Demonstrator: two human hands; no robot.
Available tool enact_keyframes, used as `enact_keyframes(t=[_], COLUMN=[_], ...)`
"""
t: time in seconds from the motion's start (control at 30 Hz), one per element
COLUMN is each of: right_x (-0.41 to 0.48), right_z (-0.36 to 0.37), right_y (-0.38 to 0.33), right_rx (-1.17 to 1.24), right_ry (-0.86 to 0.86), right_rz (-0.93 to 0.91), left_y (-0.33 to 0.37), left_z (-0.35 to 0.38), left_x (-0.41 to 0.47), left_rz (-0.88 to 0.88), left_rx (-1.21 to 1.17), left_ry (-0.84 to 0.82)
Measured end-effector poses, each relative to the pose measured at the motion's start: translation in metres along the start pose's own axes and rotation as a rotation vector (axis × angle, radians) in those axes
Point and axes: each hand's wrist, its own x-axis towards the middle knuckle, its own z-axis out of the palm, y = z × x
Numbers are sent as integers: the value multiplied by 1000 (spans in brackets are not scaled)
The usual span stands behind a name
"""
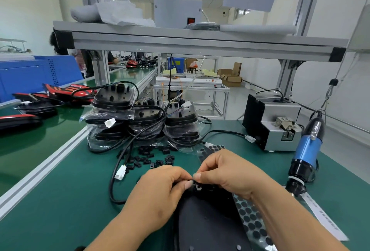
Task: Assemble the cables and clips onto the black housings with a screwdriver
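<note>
A black housing (208, 218) lies on the green mat right in front of me. My left hand (160, 188) and my right hand (226, 172) meet at its far end, fingertips curled and pinching a small clip (198, 187) there. A black cable (112, 188) with a white connector (121, 172) loops to the left of my left hand. Loose black clips (148, 158) are scattered just beyond my hands. The blue electric screwdriver (306, 152) hangs at the right, untouched.
Bagged black housings with cables (144, 122) are stacked at the back of the mat. A grey screw feeder (276, 122) stands at the right. A sheet of black round pads (252, 220) lies under my right wrist. Red lamp parts (66, 92) lie on the left conveyor.
</note>
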Motion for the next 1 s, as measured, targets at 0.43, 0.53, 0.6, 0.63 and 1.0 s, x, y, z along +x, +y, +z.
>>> enact_keyframes(t=[0.43, 0.53, 0.6, 0.63, 1.0], right_x=[-10, -10, -11, -12, 2], right_z=[13, 14, 12, 12, -102], right_y=[0, 1, 2, 4, 9], right_rx=[-438, -518, -445, -389, -758], right_ry=[123, 118, 134, 139, 336], right_rz=[-154, -163, -150, -138, 222], left_y=[3, 5, 9, 10, 5], left_z=[0, 0, -1, -3, -4], left_x=[-4, -3, 3, 8, 21], left_rz=[-29, -41, -35, -32, -170], left_rx=[62, 92, 136, 140, -213], left_ry=[-37, -82, -115, -134, -251])
